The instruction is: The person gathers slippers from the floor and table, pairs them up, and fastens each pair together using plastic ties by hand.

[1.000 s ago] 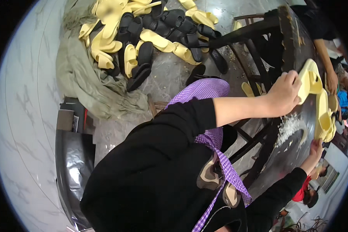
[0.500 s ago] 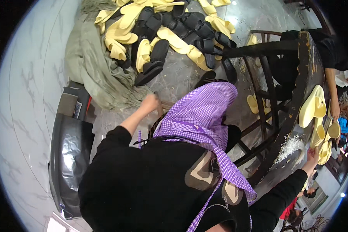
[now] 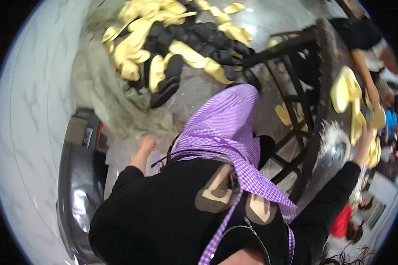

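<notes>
My left hand [image 3: 148,144] is low at my left side, next to the purple checked apron [image 3: 221,119]. Its fingers are curled in; anything inside them is too small and blurred to make out. My right arm reaches over the dark worn table [image 3: 325,79], where my right hand [image 3: 367,132] is among yellow slippers. Motion smears its fingers, so its grip is unclear. One yellow slipper [image 3: 344,90] lies on the tabletop, with another yellow slipper [image 3: 357,121] right beside my hand. More yellow slippers [image 3: 373,152] are stacked just past my wrist.
Across the table, a co-worker's hand [image 3: 375,99] is by a yellow sole [image 3: 378,118]. White scraps [image 3: 331,139] litter the table edge. Yellow and black slippers [image 3: 188,53] heap on the floor beside a grey-green cloth [image 3: 101,97]. A black box-like object [image 3: 82,176] stands at my left.
My left hand has moved left and nearer my body. My right hand has gone up the picture, farther along the slippers. The whole view has shifted and blurred.
</notes>
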The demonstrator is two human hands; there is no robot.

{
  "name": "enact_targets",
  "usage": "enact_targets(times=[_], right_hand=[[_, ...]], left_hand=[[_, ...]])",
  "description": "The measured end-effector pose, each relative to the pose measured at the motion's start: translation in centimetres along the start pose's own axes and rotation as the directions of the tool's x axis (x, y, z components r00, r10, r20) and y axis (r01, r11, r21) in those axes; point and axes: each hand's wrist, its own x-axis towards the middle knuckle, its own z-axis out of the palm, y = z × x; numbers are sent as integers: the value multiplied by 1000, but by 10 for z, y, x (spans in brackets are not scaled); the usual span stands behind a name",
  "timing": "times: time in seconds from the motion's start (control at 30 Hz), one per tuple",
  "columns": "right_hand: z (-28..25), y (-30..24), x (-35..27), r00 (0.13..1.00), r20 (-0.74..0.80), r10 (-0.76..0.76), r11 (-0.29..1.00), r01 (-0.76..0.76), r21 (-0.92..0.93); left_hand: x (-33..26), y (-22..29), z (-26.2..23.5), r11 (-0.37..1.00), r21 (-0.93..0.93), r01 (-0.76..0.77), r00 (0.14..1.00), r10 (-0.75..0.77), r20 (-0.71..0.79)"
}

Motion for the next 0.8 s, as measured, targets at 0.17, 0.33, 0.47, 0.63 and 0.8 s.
enact_targets(times=[0.17,0.33,0.47,0.63,0.8], right_hand=[[3,-162,30,977,53,205,953,-212,215],[-9,-139,0,913,93,397,860,-405,309],[3,-142,-20,904,47,426,866,-422,268],[-11,-167,-3,919,165,359,929,-335,-157],[-39,-200,16,997,-15,77,973,-78,-217]], left_hand=[[-17,23,-16,949,0,-315,917,304,258],[-13,122,48,967,-138,-217,958,238,163],[-53,220,124,614,107,-782,611,723,324],[-207,378,276,171,-58,-984,131,896,424],[-312,454,368,199,-97,-975,117,835,537]])
